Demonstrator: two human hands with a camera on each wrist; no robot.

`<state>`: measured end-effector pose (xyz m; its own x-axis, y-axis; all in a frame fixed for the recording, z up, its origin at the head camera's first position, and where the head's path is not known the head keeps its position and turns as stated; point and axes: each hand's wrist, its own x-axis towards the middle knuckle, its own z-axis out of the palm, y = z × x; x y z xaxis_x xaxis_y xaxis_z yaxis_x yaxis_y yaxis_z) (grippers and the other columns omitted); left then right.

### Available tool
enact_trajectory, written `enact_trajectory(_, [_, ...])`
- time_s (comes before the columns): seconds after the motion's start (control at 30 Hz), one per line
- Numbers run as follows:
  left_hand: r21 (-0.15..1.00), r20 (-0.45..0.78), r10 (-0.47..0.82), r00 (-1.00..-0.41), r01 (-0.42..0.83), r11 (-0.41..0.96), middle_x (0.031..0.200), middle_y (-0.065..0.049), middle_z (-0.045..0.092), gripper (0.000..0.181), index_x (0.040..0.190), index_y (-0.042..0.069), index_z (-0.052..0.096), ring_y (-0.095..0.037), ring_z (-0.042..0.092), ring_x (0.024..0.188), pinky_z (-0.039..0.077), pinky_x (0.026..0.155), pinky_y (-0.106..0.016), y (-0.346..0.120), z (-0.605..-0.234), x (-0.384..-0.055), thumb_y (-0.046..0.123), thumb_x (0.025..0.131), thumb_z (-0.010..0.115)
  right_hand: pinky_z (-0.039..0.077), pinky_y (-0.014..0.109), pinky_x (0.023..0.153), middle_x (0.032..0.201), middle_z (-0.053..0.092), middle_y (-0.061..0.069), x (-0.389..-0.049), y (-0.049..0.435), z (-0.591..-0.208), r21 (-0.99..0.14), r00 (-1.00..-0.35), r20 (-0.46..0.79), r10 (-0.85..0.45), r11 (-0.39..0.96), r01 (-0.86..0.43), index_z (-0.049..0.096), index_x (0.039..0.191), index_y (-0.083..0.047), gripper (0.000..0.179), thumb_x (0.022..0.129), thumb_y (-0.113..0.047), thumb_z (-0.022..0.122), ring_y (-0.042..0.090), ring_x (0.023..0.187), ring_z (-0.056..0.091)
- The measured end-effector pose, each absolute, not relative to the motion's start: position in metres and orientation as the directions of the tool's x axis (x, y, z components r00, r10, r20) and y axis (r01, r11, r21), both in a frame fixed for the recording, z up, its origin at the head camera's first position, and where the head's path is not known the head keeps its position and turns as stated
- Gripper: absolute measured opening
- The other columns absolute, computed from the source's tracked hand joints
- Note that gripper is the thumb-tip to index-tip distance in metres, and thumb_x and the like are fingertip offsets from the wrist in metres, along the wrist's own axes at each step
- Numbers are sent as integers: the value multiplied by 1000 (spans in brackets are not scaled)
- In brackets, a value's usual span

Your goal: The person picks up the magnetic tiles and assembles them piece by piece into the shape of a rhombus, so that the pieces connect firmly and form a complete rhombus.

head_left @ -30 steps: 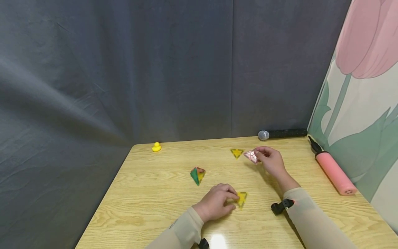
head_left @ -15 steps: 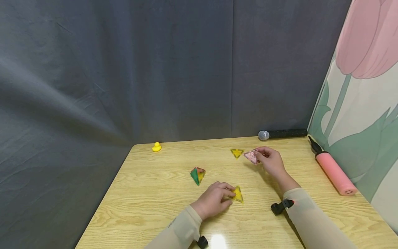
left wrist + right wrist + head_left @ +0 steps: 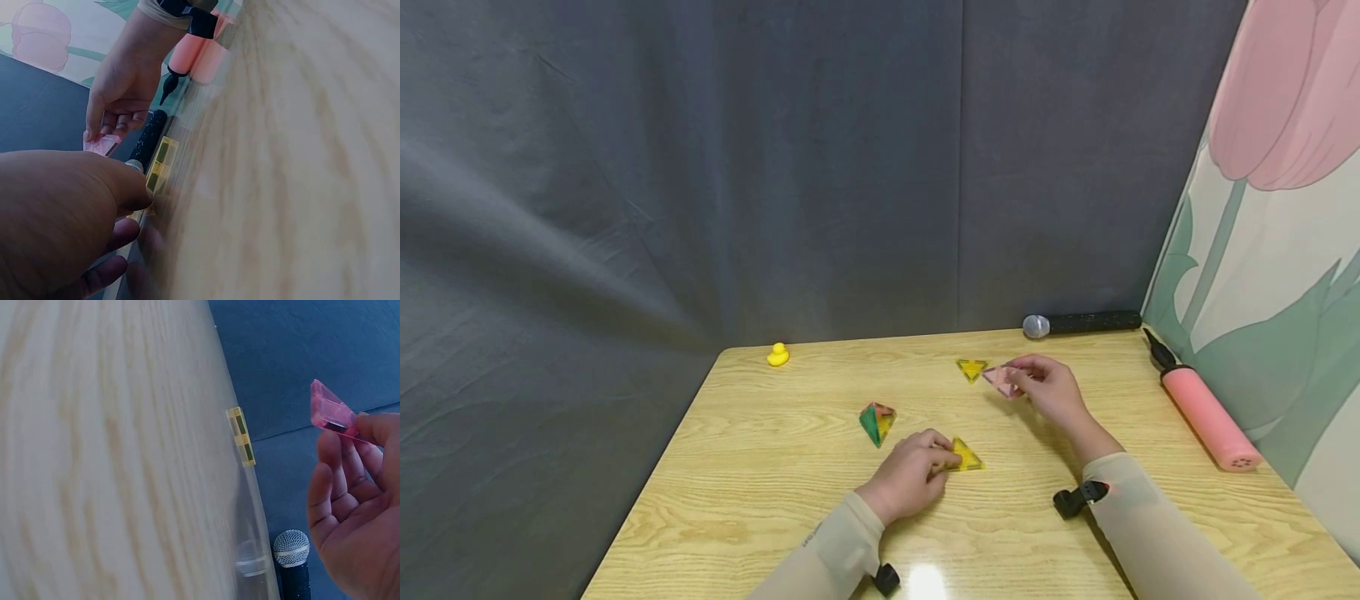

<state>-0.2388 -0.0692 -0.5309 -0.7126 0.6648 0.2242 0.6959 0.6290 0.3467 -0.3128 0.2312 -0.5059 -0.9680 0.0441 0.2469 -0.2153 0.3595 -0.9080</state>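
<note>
In the head view my left hand (image 3: 906,475) pinches a yellow triangular magnetic tile (image 3: 967,456) by its left corner, low over the wooden table. Whether the tile rests on the wood I cannot tell. Farther back and to the right, my right hand (image 3: 1051,390) holds a pink triangular magnetic tile (image 3: 999,381) raised above the table. From the right wrist, the pink tile (image 3: 332,411) is seen tilted, between thumb and fingers. Another yellow triangular tile (image 3: 972,369) lies flat just left of it. A small pyramid of green, yellow and reddish tiles (image 3: 877,424) stands left of my left hand.
On the table's (image 3: 737,500) back edge are a yellow toy duck (image 3: 778,355) at left and a black microphone (image 3: 1090,322) at right. Along the right side lies a pink hand pump (image 3: 1210,417). A dark curtain (image 3: 850,167) hangs behind; a flower-painted panel borders the right.
My left hand has shifted slightly left and away from me, and the yellow tile in it has moved along and turned. My right hand has barely moved; the pink tile has edged left.
</note>
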Motion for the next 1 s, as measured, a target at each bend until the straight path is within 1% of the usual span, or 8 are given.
enact_trajectory(0.1, [342,228,657,-718,691,637,134,9,59,32,132,26,75,-10,55,124,44,110,-39,-70,-533,-241,18,101,70,60,37,63,102,75,20,-312,230,-505,-904,-971,238,18,368,-215,69,122,4,28,103,-16,69,28,79,75])
enact_trajectory(0.2, [348,231,651,-723,686,639,132,9,58,31,132,26,74,-10,55,123,45,108,-38,-71,-534,-243,20,101,71,60,36,63,101,75,19,-312,229,-504,-899,-971,238,0,378,-220,71,121,3,26,101,-15,72,26,79,73])
enact_trajectory(0.37, [380,217,638,-739,666,642,132,10,57,31,133,24,74,-5,56,115,48,102,-30,-73,-534,-245,23,102,71,59,35,64,100,75,19,-312,228,-505,-894,-969,246,-20,380,-235,73,118,3,24,99,-11,74,17,78,69])
enact_trajectory(0.5, [401,234,634,-737,667,628,131,9,58,29,131,21,74,-2,57,107,50,93,-21,-74,-535,-247,21,102,71,59,35,64,97,74,18,-312,228,-504,-895,-969,244,-29,377,-237,75,116,3,22,98,-10,75,15,77,66])
enact_trajectory(0.6, [418,249,633,-733,671,612,129,7,59,28,130,18,75,-1,57,103,49,88,-16,-74,-537,-248,16,102,70,59,34,65,97,74,17,-312,228,-503,-896,-968,249,-33,372,-243,75,115,3,21,97,-8,76,15,77,66])
enact_trajectory(0.73, [443,242,627,-741,659,608,130,6,58,32,131,16,74,-1,57,103,49,89,-16,-75,-538,-249,10,101,66,58,30,66,101,75,18,-313,228,-504,-893,-967,252,-37,376,-247,75,114,4,20,95,-2,75,13,78,65])
enact_trajectory(0.87, [465,238,620,-747,648,603,130,5,58,33,132,15,74,-2,57,104,50,89,-17,-76,-539,-249,8,100,65,57,28,67,102,75,18,-313,226,-505,-890,-967,249,-44,382,-247,75,114,4,21,94,2,73,16,81,66])
enact_trajectory(1.0, [488,248,614,-749,644,589,129,4,59,30,131,12,74,-3,59,104,51,89,-18,-76,-539,-248,11,102,68,55,24,65,100,75,17,-312,224,-504,-882,-966,256,-45,399,-252,75,111,4,19,93,-1,76,17,80,65])
